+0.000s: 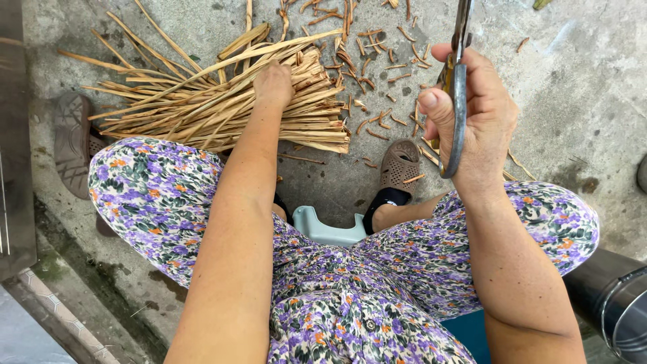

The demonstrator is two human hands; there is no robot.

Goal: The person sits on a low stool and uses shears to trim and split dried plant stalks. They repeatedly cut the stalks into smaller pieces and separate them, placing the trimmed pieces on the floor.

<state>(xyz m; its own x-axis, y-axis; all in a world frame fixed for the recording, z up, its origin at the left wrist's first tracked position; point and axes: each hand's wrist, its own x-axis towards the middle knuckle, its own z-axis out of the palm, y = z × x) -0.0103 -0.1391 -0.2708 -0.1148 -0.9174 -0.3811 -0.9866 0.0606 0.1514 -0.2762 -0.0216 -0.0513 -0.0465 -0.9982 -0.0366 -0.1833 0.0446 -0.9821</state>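
My left hand (pixel 273 84) reaches down onto a bundle of dry tan reed strips (pixel 222 104) lying on the concrete floor, its fingers closed among the strips. My right hand (pixel 472 114) is raised at the upper right, gripping a pair of metal shears (pixel 457 101) by the grey loop handle, blades pointing up out of view. Short cut-off pieces (pixel 377 61) are scattered on the floor between the bundle and my right hand.
I sit on a low pale green stool (pixel 323 229), knees apart in purple floral trousers. A brown sandal (pixel 399 165) is on my foot, another sandal (pixel 73 138) at left. A dark metal pipe (pixel 613 296) lies at lower right; a tiled edge (pixel 60 317) runs lower left.
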